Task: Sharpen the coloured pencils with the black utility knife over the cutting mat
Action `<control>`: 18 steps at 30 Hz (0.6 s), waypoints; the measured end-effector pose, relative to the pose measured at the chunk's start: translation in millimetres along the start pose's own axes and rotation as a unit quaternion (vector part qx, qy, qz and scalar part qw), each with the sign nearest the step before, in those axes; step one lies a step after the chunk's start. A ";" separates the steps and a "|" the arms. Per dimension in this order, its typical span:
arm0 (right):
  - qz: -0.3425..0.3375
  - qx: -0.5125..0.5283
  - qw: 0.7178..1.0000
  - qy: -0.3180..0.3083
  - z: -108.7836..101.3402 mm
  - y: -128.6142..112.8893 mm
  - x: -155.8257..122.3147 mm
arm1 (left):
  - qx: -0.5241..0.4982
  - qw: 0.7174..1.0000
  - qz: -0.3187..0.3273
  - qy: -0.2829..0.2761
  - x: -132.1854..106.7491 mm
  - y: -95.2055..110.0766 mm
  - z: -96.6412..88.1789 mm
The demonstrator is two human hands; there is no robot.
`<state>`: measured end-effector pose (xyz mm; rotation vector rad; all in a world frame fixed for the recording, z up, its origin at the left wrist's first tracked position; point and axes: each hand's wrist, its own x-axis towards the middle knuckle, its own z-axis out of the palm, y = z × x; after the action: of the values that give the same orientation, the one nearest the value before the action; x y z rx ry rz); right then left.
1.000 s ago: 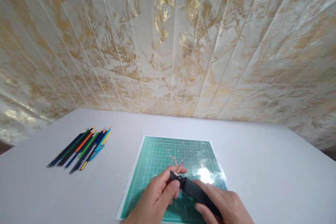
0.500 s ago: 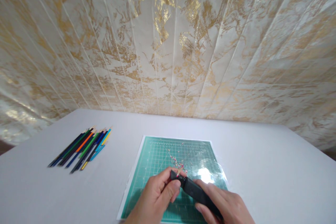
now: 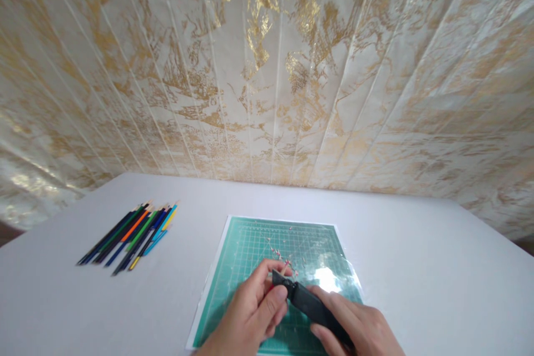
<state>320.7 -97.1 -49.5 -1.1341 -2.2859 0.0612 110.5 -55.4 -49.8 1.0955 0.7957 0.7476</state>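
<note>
Shaving a pencil point(image 3: 285, 267) tip with a knife point(image 3: 311, 305) over the near mat point(image 3: 242, 250).
Fingers of the left hand point(image 3: 250, 314) grip the pencil, the right hand point(image 3: 359, 328) grips the knife; short, shallow cuts directed away from the fingers seem best.

1. One green gridded cutting mat point(image 3: 246, 256).
2. One black utility knife point(image 3: 311, 306).
3. One pink-tipped wooden pencil point(image 3: 285, 268).
4. Two bare hands: left hand point(image 3: 250, 317), right hand point(image 3: 359, 331).
5. Loose coloured pencils point(image 3: 131, 232) left of mat: roughly a dozen, overlapping.
6. Pencil shavings point(image 3: 277, 251) on mat: too small to count.
</note>
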 end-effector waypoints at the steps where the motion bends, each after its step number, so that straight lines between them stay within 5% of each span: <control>1: 0.002 0.012 1.000 -0.001 -0.5 -0.5 0.8 | 0.000 1.000 -0.001 -0.008 -0.8 0.8 0.4; 18: 0.024 0.069 0.997 -0.012 3.4 4.4 -5.8 | 0.042 0.999 -0.002 -0.022 -5.7 3.6 -4.1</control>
<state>324.8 -97.9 -56.3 -1.1222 -2.2372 0.2487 103.7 -57.3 -46.4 1.1820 0.7971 0.6888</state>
